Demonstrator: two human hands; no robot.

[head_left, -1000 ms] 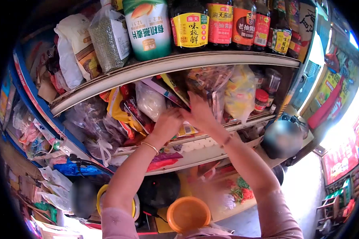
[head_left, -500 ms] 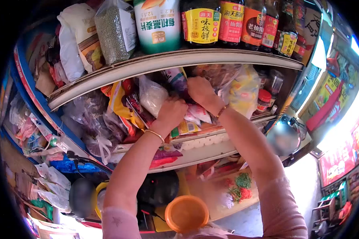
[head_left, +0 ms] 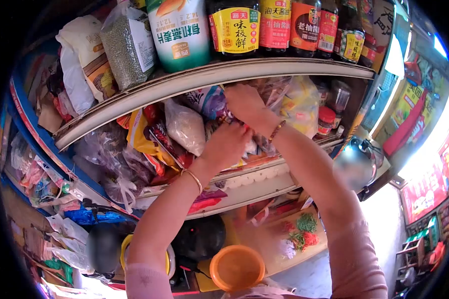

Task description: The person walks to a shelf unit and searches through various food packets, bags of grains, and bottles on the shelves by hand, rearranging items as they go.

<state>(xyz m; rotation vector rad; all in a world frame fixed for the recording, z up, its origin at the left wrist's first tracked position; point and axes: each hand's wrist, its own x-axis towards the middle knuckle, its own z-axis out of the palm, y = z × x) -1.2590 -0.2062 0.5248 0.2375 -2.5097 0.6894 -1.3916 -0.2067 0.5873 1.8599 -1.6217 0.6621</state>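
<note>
Head: purple packet (head_left: 210, 101) more exposed.

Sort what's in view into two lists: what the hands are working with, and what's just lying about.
Likely in the job:
- left hand
- right hand
- purple packet, against the right hand
- clear bag with pale contents, beside the left hand

Just lying about:
- sauce bottles
- bag of green beans
- red-lidded jar
- orange bowl

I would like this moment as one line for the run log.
left hand: beside clear bag of pale contents | right hand: at purple-white packet | grips: unclear | upper shelf: soy sauce bottles
</note>
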